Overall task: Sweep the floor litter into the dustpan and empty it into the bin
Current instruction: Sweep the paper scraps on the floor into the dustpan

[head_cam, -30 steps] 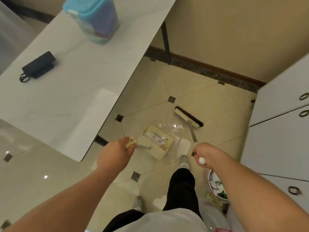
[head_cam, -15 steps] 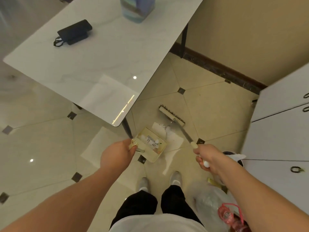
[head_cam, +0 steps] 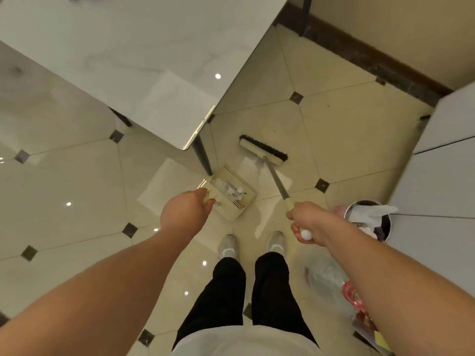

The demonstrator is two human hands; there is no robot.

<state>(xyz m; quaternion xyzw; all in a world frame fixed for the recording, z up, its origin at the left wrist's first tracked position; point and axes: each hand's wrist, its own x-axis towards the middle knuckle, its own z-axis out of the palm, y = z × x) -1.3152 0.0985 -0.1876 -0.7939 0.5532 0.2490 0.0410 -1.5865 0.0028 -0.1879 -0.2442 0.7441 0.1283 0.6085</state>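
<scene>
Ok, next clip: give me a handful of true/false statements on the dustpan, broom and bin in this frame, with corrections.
1. The left hand holds the dustpan by its handle. True.
2. The dustpan is empty. False: pale scraps of litter lie inside it.
3. The right hand has its grip on the broom handle. True.
4. The broom head is lying inside the dustpan. False: it sits on the floor beyond the dustpan, apart from it.
5. The bin stands to the person's right, near the white cabinet, with rubbish in it. True.
6. The bin is closed with a lid. False: it is open at the top and its contents show.
</scene>
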